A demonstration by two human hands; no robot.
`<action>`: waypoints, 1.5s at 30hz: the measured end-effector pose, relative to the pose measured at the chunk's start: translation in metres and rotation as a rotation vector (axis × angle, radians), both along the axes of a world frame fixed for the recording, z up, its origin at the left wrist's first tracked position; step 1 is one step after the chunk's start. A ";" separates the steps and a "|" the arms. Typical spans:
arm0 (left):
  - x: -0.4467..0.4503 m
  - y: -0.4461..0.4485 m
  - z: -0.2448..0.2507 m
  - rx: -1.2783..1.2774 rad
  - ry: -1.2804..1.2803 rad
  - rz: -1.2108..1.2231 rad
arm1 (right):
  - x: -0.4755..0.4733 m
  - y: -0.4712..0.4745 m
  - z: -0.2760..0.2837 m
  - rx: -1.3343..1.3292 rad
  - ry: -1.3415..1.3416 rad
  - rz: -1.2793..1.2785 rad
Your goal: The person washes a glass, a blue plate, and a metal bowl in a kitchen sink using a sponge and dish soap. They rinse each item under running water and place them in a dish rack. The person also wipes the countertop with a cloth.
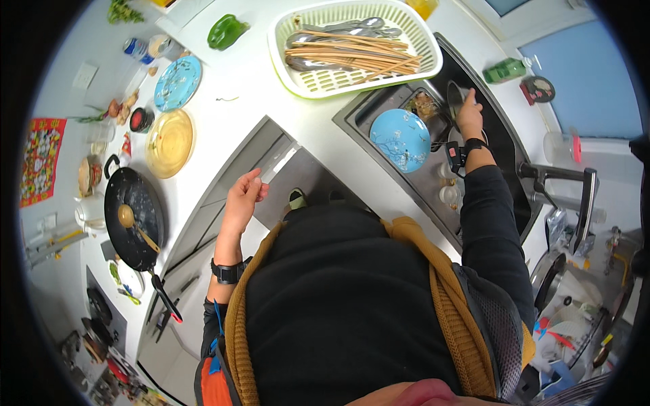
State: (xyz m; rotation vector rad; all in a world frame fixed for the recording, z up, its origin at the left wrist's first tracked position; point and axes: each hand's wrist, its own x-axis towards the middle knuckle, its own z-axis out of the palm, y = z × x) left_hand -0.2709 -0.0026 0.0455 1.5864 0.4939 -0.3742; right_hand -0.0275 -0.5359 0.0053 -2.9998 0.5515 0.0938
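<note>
My right hand [469, 115] is over the far side of the sink [350, 119] and grips a small dark-looking bowl [453, 96], tilted on its side. Whether the bowl is glass or metal I cannot tell. Just left of that hand, a blue plate [401, 140] with a white blossom pattern lies in the sink. Food scraps [422, 105] sit in a corner behind the plate. Small glass jars [449, 195] stand nearer me, and a pale bowl beneath my wrist is partly hidden. My left hand [246, 197] hangs in the air before the cabinets, empty, its fingers loosely bent.
A white-and-green basket [292, 83] of chopsticks and spoons stands on the counter beside the sink. The faucet [558, 172] juts in from the right. Leftward are a green pepper [226, 32], an amber plate [170, 143] and a black wok [133, 190] whose handle overhangs the edge.
</note>
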 end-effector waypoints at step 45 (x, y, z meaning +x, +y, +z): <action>-0.028 0.118 -0.041 0.070 -0.148 0.473 | -0.045 -0.168 -0.102 2.106 -0.362 -0.984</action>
